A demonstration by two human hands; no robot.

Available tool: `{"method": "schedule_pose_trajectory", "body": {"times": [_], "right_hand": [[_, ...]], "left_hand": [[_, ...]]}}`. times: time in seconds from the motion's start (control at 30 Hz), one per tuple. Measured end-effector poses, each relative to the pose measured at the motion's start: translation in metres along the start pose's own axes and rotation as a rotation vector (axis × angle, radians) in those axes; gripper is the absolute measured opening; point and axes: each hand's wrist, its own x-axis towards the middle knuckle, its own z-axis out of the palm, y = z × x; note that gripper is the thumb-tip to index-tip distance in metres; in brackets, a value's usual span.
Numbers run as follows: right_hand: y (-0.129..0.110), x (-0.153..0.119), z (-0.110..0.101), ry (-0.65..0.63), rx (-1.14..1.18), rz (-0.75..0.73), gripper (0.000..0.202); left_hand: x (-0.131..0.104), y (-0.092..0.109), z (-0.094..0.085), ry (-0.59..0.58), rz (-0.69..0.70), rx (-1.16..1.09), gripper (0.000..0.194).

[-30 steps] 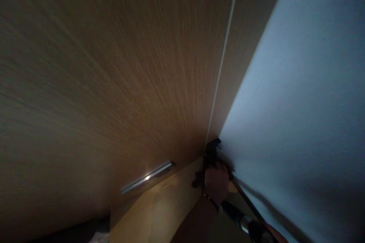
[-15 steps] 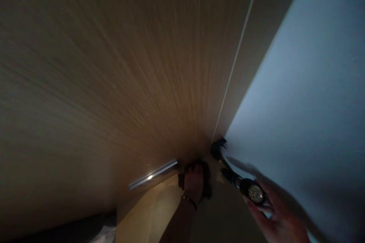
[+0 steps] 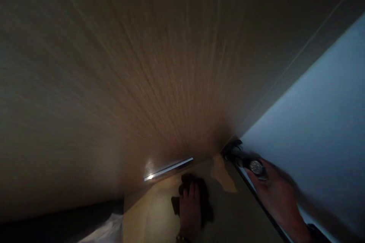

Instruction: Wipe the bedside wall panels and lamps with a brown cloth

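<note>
The scene is dim and blurred. My left hand [image 3: 190, 207] lies flat on a dark cloth [image 3: 203, 201], pressing it against a pale wooden surface [image 3: 151, 212] low in the picture. My right hand [image 3: 278, 195] grips a long dark tool [image 3: 248, 163] with a shiny round end, its dark head poked into the corner where the wood panel meets the pale wall. A bracelet shows at my left wrist.
A large wood-grain panel [image 3: 128, 64] fills most of the view. A bluish-white wall [image 3: 322, 121] stands on the right. A metal bar handle [image 3: 168, 169] glints near the panel's lower edge. Something white [image 3: 105, 231] lies at the bottom left.
My left hand with the cloth has slid down and away from the corner. My right hand with the tool has come up into view, its head staying at the corner. The view has shifted.
</note>
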Motion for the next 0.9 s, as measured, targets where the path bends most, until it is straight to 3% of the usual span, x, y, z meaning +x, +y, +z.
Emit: {"method": "schedule_pose_trajectory", "body": {"times": [0.1,0.23,0.37,0.53,0.63,0.77,0.9], "right_hand": [[-0.005,0.009,0.008,-0.007,-0.060,0.089,0.081],[-0.016,0.019,0.021,0.039,-0.119,0.072,0.084],[-0.026,0.028,0.034,0.085,-0.162,0.073,0.104],[-0.033,0.035,0.047,0.126,-0.155,0.122,0.123],[-0.032,0.034,0.047,0.126,-0.116,0.116,0.113],[-0.023,0.029,0.039,0.033,-0.032,0.076,0.087],[-0.011,0.025,0.042,-0.008,-0.019,0.068,0.082]], "left_hand": [[0.003,0.002,0.008,-0.016,-0.014,0.010,0.066],[0.001,0.003,0.009,-0.018,-0.024,0.020,0.067],[-0.002,0.003,0.011,0.058,-0.022,0.021,0.064],[-0.001,0.002,0.010,0.033,-0.015,0.001,0.062],[0.000,0.002,0.007,-0.013,-0.016,-0.030,0.063],[0.001,0.000,0.004,-0.063,-0.030,-0.065,0.063],[0.004,0.002,-0.012,-0.099,-0.018,-0.157,0.060]]}}
